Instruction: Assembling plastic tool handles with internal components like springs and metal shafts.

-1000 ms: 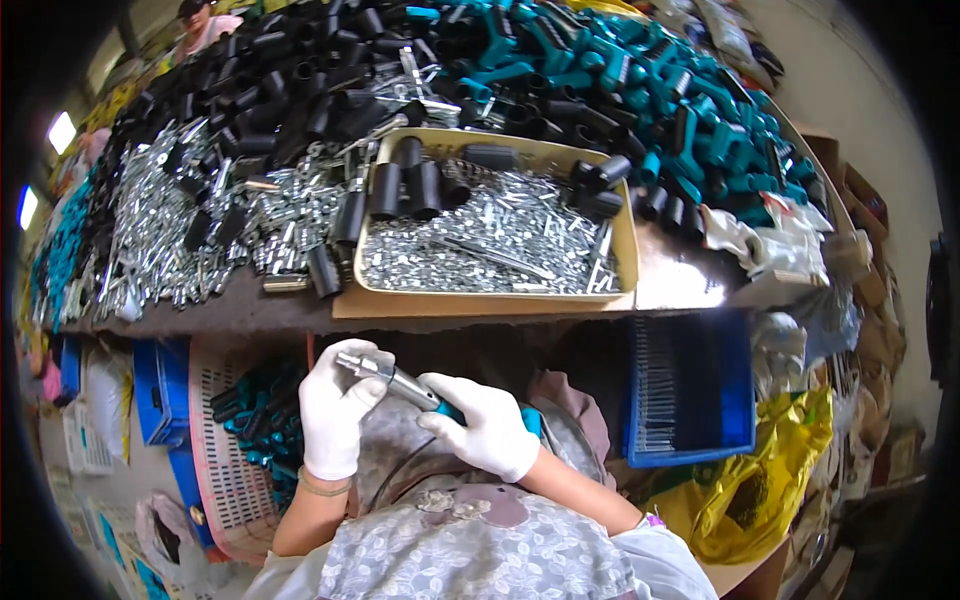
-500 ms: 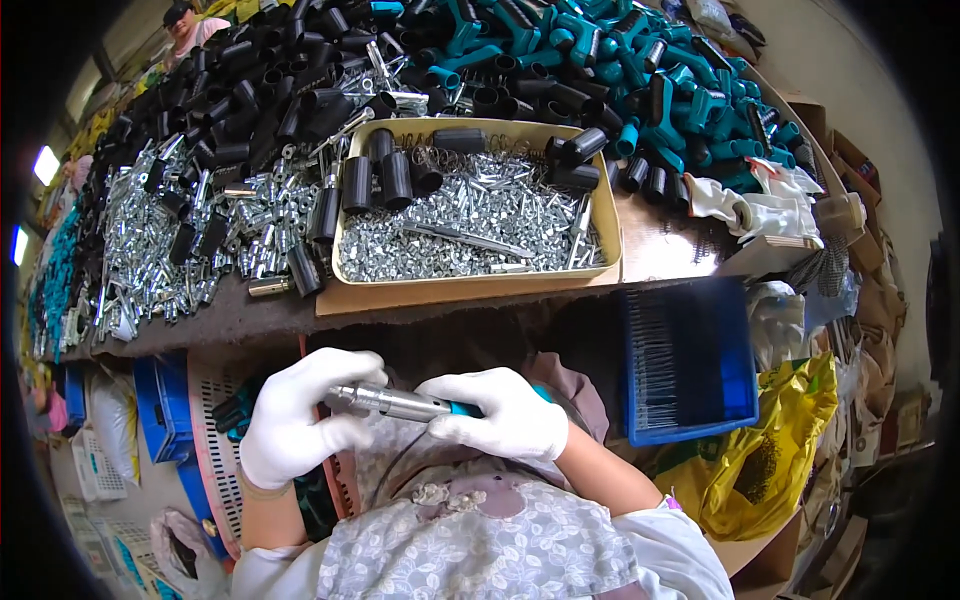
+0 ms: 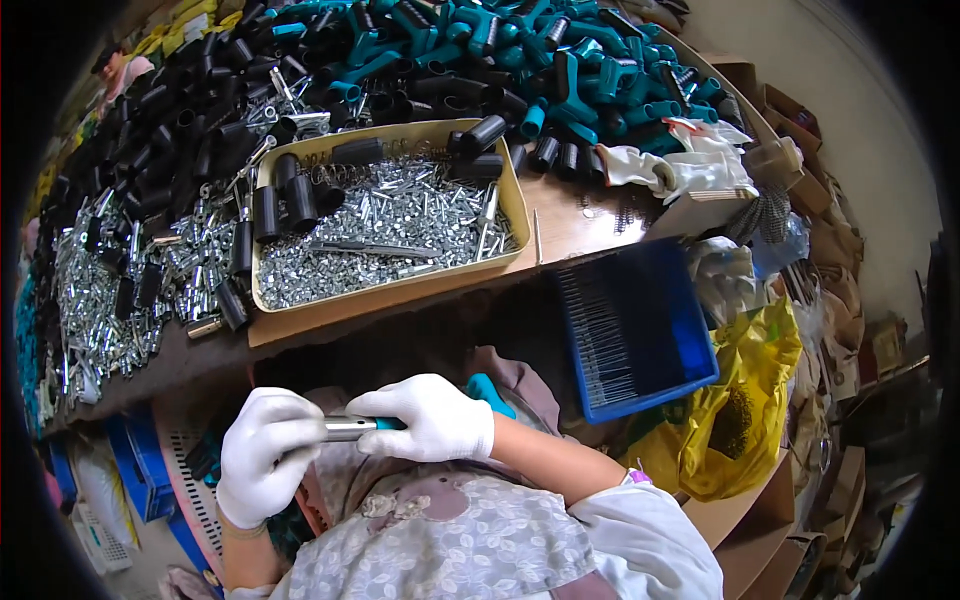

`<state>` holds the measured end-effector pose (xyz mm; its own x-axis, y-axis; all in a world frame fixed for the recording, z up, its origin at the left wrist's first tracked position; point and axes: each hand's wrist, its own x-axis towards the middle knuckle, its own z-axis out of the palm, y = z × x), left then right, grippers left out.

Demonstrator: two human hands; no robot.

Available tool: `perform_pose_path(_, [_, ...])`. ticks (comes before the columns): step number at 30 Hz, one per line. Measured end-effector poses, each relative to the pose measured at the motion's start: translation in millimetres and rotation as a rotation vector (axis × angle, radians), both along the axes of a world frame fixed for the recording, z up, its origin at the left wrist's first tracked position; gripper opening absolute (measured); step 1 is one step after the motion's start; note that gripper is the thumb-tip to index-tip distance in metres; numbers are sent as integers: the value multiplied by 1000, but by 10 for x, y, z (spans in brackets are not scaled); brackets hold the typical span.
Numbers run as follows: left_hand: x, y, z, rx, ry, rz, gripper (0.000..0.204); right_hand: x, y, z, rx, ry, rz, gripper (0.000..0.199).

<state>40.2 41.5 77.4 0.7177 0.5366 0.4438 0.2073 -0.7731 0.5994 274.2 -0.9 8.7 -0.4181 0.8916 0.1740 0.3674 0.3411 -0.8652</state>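
A tool with a silver metal barrel (image 3: pixel 348 428) and a teal handle (image 3: pixel 490 395) is held roughly level in front of my apron. My white-gloved right hand (image 3: pixel 430 418) wraps the handle where it meets the barrel, and teal shows on both sides of the glove. At the barrel's left end, my left hand (image 3: pixel 264 455), also gloved in white, has its fingers closed round the metal and hides the tip. Beyond my hands, a cream tray (image 3: pixel 400 288) holds small metal pins, springs, black sleeves and a pair of tweezers (image 3: pixel 375 249).
Black sleeves (image 3: pixel 150 135), teal handles (image 3: pixel 570 85) and silver metal parts (image 3: pixel 110 300) lie heaped on the bench. A blue bin (image 3: pixel 655 400) with thin metal rods sits to the right, beside a yellow bag (image 3: pixel 750 400). White gloves (image 3: pixel 690 165) lie at the bench's right.
My left fingers, earlier loosely apart around the barrel's end, have closed on it. The view has turned, so bench and tray appear shifted left and tilted.
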Motion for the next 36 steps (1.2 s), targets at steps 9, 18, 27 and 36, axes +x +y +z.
perform_pose_path(9, [-95, -61, 49, -201, 133, 195, 25, -4, -17, -36, 16, -37, -6, 42])
perform_pose_path(18, [-125, -100, -5, -508, 117, 357, 22, -5, -38, -34, 38, -45, -9, 43])
perform_pose_path(27, [-141, 12, -38, -458, 88, 277, 28, 22, -2, 25, -12, -51, -42, 41])
perform_pose_path(36, [-193, -61, -165, -371, 45, 253, 21, -39, -67, 93, -12, -85, -103, 34])
